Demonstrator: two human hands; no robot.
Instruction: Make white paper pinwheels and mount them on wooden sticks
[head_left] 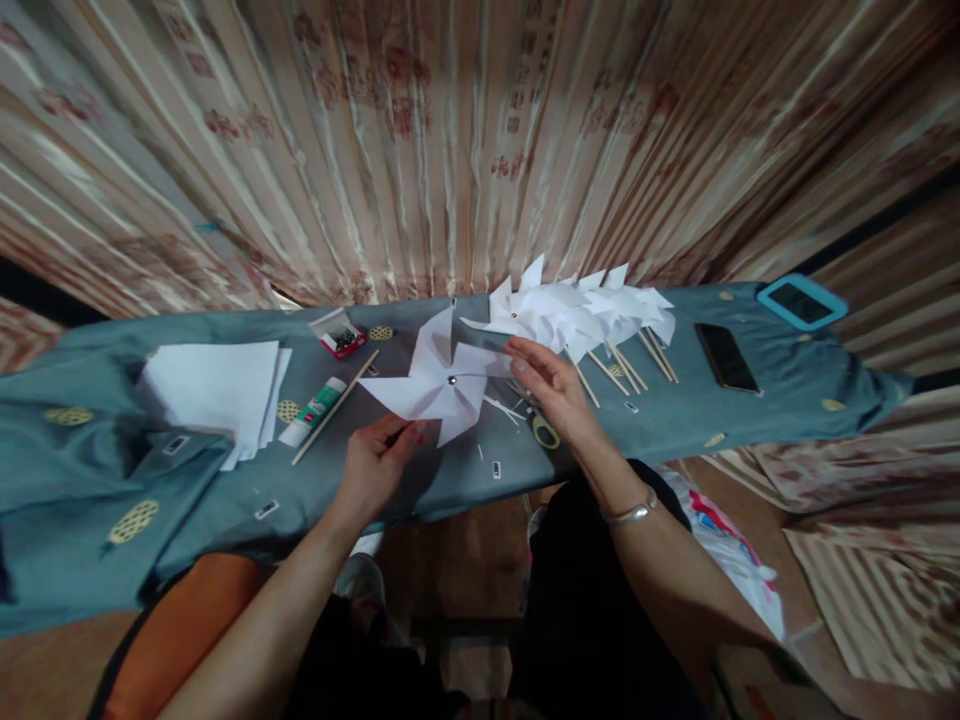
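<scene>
A white paper pinwheel head (pixel 469 385) with a shiny pin at its centre is held up over the table. My left hand (pixel 379 465) pinches its lower left blade between thumb and fingers. On the other side, my right hand (pixel 551 385) has its fingers stretched out at the tip of the right blade, touching or almost touching it. No stick shows on this pinwheel. Below the right hand lie scissors (pixel 545 432), partly hidden, beside thin paper scraps (pixel 504 408). A wooden stick (pixel 337 405) and a glue stick (pixel 315 410) lie left of the pinwheel.
Finished pinwheels (pixel 577 310) on sticks lie in a row at the back right. Farther right are a dark phone (pixel 726 357) and a blue-framed device (pixel 802 302). A red box of pins (pixel 339 335) and stacked paper (pixel 214 385) are on the left. A curtain (pixel 450 150) hangs behind.
</scene>
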